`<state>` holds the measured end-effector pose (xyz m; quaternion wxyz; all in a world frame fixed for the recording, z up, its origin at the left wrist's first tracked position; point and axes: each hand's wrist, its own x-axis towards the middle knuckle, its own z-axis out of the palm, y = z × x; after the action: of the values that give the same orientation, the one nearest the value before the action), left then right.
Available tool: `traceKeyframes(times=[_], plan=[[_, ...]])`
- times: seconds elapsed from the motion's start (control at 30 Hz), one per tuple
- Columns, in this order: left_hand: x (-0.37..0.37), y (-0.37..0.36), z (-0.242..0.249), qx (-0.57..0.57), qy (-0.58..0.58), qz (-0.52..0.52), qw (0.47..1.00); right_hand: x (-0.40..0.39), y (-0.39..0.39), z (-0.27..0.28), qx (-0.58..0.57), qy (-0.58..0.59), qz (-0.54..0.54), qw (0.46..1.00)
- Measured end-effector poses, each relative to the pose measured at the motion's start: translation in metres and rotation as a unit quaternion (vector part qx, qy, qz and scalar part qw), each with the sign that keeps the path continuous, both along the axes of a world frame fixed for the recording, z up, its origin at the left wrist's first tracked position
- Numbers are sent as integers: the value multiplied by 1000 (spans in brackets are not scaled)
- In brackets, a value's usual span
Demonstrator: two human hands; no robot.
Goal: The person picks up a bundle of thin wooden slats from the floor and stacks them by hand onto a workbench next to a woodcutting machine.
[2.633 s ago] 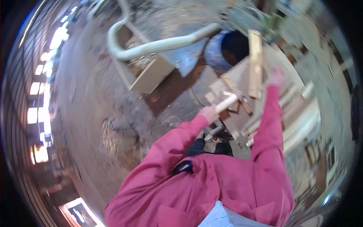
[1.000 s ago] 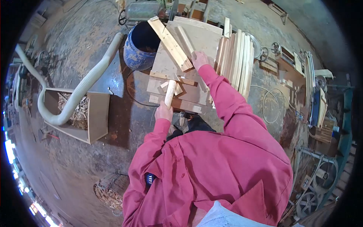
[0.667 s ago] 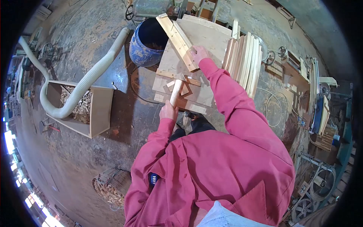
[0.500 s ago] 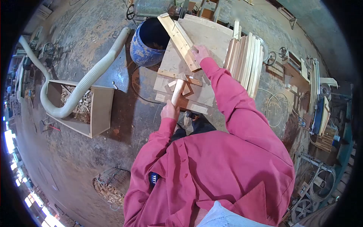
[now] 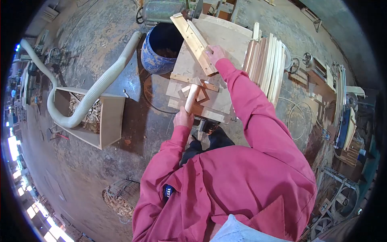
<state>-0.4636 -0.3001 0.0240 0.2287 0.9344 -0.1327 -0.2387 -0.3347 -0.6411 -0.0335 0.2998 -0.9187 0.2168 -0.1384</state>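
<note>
Clerk: Item one, the left hand?
Checker: Left hand (image 5: 184, 119), fingers closed around the lower end of a pale wooden bar (image 5: 192, 99). The bar's far end lies over crossed wood pieces near the front of the tabletop (image 5: 231, 36).
Clerk: Item two, the right hand?
Checker: Right hand (image 5: 217, 53), arm extended, fingers bent around the near end of a narrow strip (image 5: 196, 33). How tightly cannot be told.
Clerk: Location of the strip?
Checker: On the tabletop, lengthwise along the right side of a wider plank (image 5: 198, 52), which lies slantwise.
Clerk: Surrounding stock?
Checker: One blue drum (image 5: 157, 58), open-mouthed, by the tabletop's left side. One row of long boards (image 5: 264, 60), along its right side. One crate (image 5: 113, 121) containing wood chips (image 5: 93, 117), a ribbed hose (image 5: 100, 88) passing over it. One wire basket (image 5: 122, 196), on the floor, lower left.
</note>
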Motion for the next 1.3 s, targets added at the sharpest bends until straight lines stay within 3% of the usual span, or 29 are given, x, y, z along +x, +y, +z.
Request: traceKeyframes(times=[0.5, 0.6, 0.67, 0.8, 0.87, 1.0, 1.1, 1.3], plan=[[46, -66, -9, -9, -31, 15, 999, 38, -60, 43, 4, 24, -19, 1000], [42, -56, -10, -9, -7, 15, 1000, 20, -66, 46, 70, 75, 0, 995], [37, -52, -7, -8, -26, 13, 1000, 7, -64, 40, -3, 23, -51, 998], [21, -33, 1, -29, -39, 13, 999, -36, -32, 47, -21, -58, -46, 997], [13, -24, 4, -20, -25, 21, 999, -47, -20, 43, 65, -16, -74, 995], [0, -4, 3, -17, -26, 18, 999, -41, 1, 28, 95, -36, -36, 994], [-4, 4, 1, 30, 3, 22, 999, -22, 9, 29, 43, -18, -26, 999], [-14, 21, 0, 2, -1, 2, 1000, 9, 16, 20, 101, -58, -33, 993]])
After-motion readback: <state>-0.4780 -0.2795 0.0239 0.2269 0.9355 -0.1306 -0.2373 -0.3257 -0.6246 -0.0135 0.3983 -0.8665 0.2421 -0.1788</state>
